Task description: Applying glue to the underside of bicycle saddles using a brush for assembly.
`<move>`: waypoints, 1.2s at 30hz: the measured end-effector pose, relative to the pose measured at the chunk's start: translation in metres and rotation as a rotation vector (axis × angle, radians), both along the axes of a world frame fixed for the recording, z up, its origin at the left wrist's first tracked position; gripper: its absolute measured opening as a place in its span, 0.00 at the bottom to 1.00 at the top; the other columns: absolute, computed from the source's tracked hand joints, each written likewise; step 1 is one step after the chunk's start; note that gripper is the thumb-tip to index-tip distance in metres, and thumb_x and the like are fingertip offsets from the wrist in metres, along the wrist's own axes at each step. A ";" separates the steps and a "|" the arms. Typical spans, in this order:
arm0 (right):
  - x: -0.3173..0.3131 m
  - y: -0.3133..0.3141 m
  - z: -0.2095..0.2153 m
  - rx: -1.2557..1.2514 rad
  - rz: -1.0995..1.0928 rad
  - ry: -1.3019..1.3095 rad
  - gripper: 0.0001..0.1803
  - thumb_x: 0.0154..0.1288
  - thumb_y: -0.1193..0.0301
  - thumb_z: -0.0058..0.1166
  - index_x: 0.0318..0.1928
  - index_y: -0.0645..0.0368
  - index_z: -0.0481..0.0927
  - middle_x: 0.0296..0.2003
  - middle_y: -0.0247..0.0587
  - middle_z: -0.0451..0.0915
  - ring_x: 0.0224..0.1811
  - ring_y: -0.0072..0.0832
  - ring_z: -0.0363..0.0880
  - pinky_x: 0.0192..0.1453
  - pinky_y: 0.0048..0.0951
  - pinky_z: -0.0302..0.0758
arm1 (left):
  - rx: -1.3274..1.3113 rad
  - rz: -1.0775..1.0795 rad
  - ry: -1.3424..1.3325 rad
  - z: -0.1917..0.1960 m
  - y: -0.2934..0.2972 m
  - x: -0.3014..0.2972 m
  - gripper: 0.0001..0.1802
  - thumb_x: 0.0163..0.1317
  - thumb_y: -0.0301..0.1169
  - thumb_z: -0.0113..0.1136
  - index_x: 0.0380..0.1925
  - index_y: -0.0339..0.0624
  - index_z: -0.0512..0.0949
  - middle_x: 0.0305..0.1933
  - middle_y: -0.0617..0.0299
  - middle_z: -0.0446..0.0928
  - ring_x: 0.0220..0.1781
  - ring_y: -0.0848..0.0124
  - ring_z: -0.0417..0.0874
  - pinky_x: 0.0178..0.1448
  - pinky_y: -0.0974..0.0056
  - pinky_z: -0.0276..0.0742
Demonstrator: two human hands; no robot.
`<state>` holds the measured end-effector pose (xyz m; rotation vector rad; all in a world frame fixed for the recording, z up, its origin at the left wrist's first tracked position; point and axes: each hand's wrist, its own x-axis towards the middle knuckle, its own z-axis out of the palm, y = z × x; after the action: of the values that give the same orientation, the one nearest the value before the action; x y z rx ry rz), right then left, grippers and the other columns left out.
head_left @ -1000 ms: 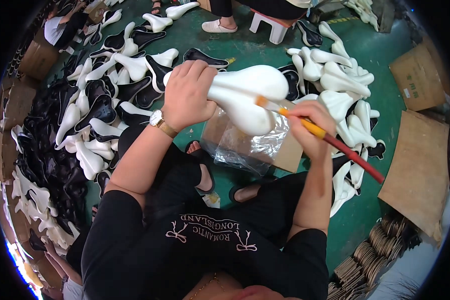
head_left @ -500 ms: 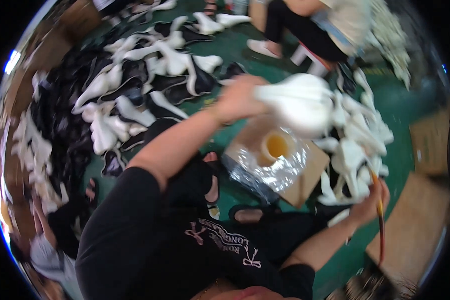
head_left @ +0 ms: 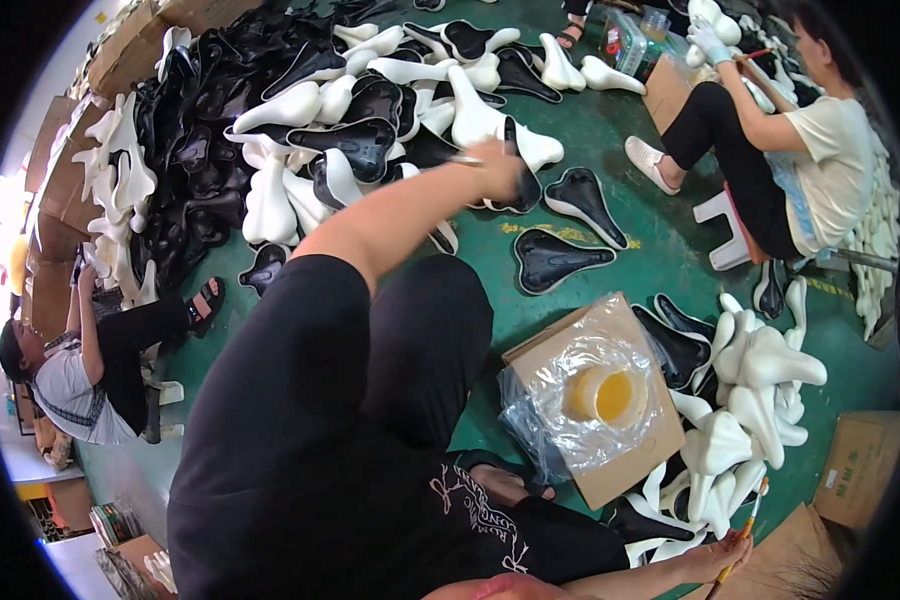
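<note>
My left hand (head_left: pixel 498 170) reaches out over the saddle heap, blurred by motion. Its fingers lie against a black bicycle saddle base (head_left: pixel 523 190) with a pale rim; whether they grip it cannot be made out. At the lower right my right hand (head_left: pixel 732 552) is closed around a slim paintbrush (head_left: pixel 750 520), bristles upward. Between my arms a whitish tub (head_left: pixel 582 395) of yellow liquid stands on a cardboard box (head_left: pixel 610 482) covered with clear plastic film. Two black saddle undersides, one saddle (head_left: pixel 588 205) and another saddle (head_left: pixel 560 262), lie on the floor beyond the box.
White saddle pads (head_left: pixel 735 440) are heaped right of the box. A large pile of black saddle bases (head_left: pixel 195 150) spreads at the far left. One co-worker (head_left: pixel 830 160) sits at upper right, holding a white pad; another person (head_left: pixel 80 380) sits at left. Cardboard cartons (head_left: pixel 855 465) stand at right.
My left hand has moved from above the tub to the saddle heap, and the white saddle it held is no longer seen in it. My right hand still holds the paintbrush, lower down. The view has shifted.
</note>
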<state>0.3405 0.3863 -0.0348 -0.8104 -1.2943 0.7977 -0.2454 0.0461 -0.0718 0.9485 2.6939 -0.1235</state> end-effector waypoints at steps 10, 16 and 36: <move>-0.074 -0.028 0.002 -0.125 0.058 -0.139 0.15 0.69 0.69 0.48 0.49 0.68 0.73 0.44 0.45 0.76 0.42 0.28 0.75 0.48 0.26 0.73 | -0.678 -0.003 0.483 -0.100 -0.282 -0.024 0.17 0.60 0.37 0.50 0.49 0.50 0.76 0.57 0.59 0.69 0.64 0.58 0.63 0.67 0.47 0.55; -0.071 -0.045 0.017 -0.090 0.149 -0.096 0.12 0.68 0.70 0.51 0.46 0.67 0.75 0.41 0.44 0.77 0.40 0.27 0.75 0.45 0.25 0.73 | -0.229 0.610 0.058 -0.006 -0.230 -0.012 0.34 0.44 0.57 0.56 0.43 0.41 0.82 0.49 0.47 0.80 0.53 0.54 0.80 0.57 0.55 0.73; -0.103 -0.099 0.059 -0.092 0.418 -0.320 0.25 0.74 0.54 0.37 0.48 0.64 0.78 0.24 0.33 0.72 0.24 0.17 0.70 0.27 0.19 0.68 | 1.356 0.419 -1.375 0.073 0.024 0.182 0.08 0.59 0.29 0.52 0.34 0.39 0.78 0.36 0.63 0.79 0.37 0.73 0.81 0.43 0.66 0.78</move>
<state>0.2377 0.2872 0.0246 -0.7711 -1.7578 1.0945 -0.0638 0.0706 0.0014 0.3009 1.2773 1.8062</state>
